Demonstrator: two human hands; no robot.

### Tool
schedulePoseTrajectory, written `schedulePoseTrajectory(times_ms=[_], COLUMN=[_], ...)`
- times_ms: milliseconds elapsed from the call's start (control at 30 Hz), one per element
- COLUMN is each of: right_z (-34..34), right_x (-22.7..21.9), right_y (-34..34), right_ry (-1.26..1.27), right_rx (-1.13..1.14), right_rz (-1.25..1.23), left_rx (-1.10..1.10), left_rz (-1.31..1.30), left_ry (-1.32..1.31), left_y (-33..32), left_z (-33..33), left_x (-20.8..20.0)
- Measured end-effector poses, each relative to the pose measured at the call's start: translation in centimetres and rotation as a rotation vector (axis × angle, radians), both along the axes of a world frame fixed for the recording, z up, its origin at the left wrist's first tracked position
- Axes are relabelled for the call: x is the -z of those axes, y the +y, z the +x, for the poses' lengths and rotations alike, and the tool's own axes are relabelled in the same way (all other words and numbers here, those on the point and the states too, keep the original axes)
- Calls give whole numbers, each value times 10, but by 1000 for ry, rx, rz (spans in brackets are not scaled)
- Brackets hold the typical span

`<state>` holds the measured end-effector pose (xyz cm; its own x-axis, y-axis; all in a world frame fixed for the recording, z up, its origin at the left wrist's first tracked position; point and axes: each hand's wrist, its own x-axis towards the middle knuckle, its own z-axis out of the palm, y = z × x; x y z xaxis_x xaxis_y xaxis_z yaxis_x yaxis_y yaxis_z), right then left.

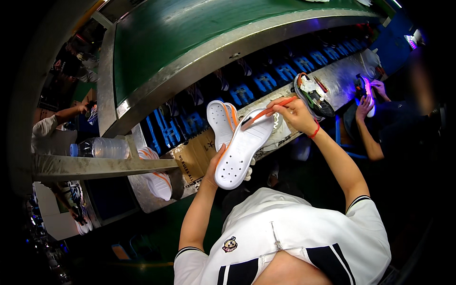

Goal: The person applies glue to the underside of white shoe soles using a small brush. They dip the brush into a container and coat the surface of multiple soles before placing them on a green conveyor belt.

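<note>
My left hand [212, 170] grips a white shoe sole [233, 161] by its left edge, fingers partly hidden beneath it. The sole is tilted toward me, with small dark holes at its near end and an orange line along the side. Pinched in my right hand [298, 117] is a red-handled brush [260, 114], its tip at the inner face of the sole's far half. A second white sole [218, 118] with orange edging lies just behind on the left; whether it rests on the bench or against the first cannot be told.
Blue fixtures [263, 81] line the dark conveyor under a green-topped metal shelf [190, 28]. Cardboard [195, 156], white soles [159, 184] and a dark shoe sole with orange edging [308, 92] occupy the bench. A clear bottle [110, 148] stands left. At right, a co-worker's hands [365, 105] hold a shoe.
</note>
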<state>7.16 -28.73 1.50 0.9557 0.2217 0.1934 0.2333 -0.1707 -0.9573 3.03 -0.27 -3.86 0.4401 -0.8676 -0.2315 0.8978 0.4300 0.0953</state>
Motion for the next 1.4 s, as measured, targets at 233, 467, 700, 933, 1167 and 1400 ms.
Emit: schedulePoseTrajectory(times_ms=[233, 467, 700, 933, 1167, 1400], right_z=[19, 22, -32, -53, -66, 19], right_x=[-25, -4, 10, -8, -6, 26], right_y=[21, -34, 13, 37, 45, 5], right_ry=[-121, -218, -100, -300, 328, 168], right_rx=[-220, 200, 170, 95, -11, 396], right_rz=[-197, -336, -145, -305, 180, 240], left_rx=[-47, -151, -431, -591, -536, -234], left_rz=[82, 169, 472, 595, 577, 247], left_ry=[-22, -133, -375, -467, -425, -253], left_y=[-1, -8, -10, -13, -2, -10], left_z=[0, -11, -2, 13, 16, -14], left_x=[3, -14, 12, 5, 7, -20])
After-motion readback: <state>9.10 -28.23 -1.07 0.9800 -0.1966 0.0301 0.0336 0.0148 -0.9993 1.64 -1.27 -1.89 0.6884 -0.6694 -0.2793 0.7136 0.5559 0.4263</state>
